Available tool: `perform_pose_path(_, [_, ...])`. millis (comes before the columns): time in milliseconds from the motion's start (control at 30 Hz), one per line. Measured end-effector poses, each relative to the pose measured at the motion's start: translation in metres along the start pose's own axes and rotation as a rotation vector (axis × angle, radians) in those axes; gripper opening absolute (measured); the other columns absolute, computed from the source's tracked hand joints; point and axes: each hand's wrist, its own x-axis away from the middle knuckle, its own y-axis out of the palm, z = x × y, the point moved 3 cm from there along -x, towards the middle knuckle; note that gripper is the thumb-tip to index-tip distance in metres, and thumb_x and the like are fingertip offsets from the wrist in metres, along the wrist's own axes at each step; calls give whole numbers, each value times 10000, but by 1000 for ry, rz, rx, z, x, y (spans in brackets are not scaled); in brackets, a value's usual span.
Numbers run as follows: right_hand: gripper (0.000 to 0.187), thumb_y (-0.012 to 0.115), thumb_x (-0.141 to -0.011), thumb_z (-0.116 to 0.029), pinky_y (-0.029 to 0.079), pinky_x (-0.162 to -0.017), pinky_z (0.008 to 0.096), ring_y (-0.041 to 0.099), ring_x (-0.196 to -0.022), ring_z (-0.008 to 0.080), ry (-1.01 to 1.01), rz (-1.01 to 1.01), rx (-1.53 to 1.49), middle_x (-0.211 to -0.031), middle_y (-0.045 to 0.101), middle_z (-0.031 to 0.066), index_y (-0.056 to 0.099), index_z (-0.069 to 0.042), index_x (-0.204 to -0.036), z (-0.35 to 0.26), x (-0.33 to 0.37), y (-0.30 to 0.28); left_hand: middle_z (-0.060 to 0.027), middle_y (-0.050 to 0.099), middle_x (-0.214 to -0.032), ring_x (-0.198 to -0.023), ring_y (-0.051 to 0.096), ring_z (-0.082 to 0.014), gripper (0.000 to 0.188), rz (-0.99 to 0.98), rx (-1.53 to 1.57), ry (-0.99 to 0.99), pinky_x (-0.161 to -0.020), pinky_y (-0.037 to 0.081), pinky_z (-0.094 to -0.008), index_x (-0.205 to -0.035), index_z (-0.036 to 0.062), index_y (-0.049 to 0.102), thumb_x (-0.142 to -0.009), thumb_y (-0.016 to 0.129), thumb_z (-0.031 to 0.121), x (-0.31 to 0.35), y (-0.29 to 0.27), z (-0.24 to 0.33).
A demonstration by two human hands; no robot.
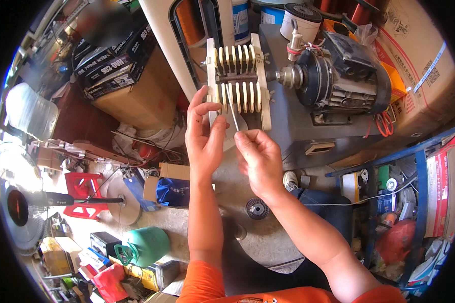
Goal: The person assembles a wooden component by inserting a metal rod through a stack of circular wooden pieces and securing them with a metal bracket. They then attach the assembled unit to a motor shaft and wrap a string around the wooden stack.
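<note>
A coil-winding former (237, 78) with two pale side plates and two rows of slotted cream-coloured formers stands in front of me. My left hand (205, 131) is at its lower left plate, with thumb and fingers apart and nothing visible between them. Between thumb and forefinger, my right hand (260, 159) pinches a thin white strip (233, 113). The strip runs up from my fingers to the lower row of slots, near its left end. Whether its tip passes into a slot, I cannot make out. The former's right plate sits by the shaft of an electric motor (346, 76).
The motor rests on a grey metal cabinet (303, 129). Spools and tubs stand behind, including a white spool (302, 20). At left are cardboard boxes (134, 103), a red stool (83, 194), a fan (20, 207) and a green gas cylinder (146, 246). A blue-framed rack (417, 202) is at right.
</note>
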Motion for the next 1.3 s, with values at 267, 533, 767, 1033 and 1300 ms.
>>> perform_pose_path(267, [144, 605, -976, -181, 351, -461, 248, 405, -519, 56, 58, 17, -125, -672, 509, -25, 601, -44, -934, 20, -12, 9, -108, 401, -1470, -866, 579, -66, 196, -14, 29, -37, -687, 483, -225, -991, 41, 573, -846, 627, -80, -10, -6, -2])
perform_pose_path(533, [178, 595, -978, -188, 345, -443, 236, 430, -514, 60, 73, 32, -123, -664, 525, -5, 597, -42, -876, 21, -19, 1, -143, 434, -1461, -1014, 627, -137, 250, -16, -331, 54, -780, 530, -237, -985, 29, 520, -826, 645, -118, -12, -3, 4])
perform_pose_path(767, [168, 589, -978, -180, 352, -464, 238, 430, -517, 66, 68, 3, -155, -664, 532, -6, 622, -29, -911, 16, -25, -5, -172, 485, -1416, -1162, 577, -214, 259, -11, -401, 204, -958, 490, -334, -1055, 0, 540, -842, 622, -121, -11, 2, 3])
perform_pose_path(1033, [177, 600, -976, -178, 388, -523, 250, 458, -581, 76, 70, -118, -380, -716, 543, -3, 636, -6, -963, 13, -29, -1, -167, 641, -1186, -1106, 615, -243, 253, 36, -659, 434, -957, 470, -336, -1054, -2, 642, -813, 687, -62, -20, 10, 28])
perform_pose_path(1300, [152, 686, -911, -119, 446, -605, 263, 513, -626, 96, -99, -59, -431, -799, 618, 29, 655, 11, -982, -4, -53, 7, -161, 690, -902, -782, 678, -281, 207, -153, -795, 160, -708, 521, -363, -1031, 47, 675, -832, 676, 105, -66, 26, 71])
